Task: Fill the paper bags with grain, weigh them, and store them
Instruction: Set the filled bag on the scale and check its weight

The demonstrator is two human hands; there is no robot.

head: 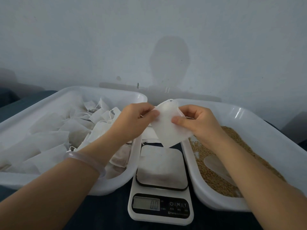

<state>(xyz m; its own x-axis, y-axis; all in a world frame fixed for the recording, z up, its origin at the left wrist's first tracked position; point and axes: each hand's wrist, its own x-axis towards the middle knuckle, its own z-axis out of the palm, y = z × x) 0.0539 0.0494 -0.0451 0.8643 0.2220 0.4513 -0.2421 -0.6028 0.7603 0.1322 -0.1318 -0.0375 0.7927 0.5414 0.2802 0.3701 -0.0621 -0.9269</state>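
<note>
I've got one empty paper bag held up between both hands. My left hand pinches its left edge and my right hand nips the right edge. The scale sits below them with nothing on it. I'd call this opening the bag. Next I need its mouth spread, then the scoop from the grain under my right forearm.

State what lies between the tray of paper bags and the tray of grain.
A digital scale lies between them in the head view, beneath the held paper bag.
</note>
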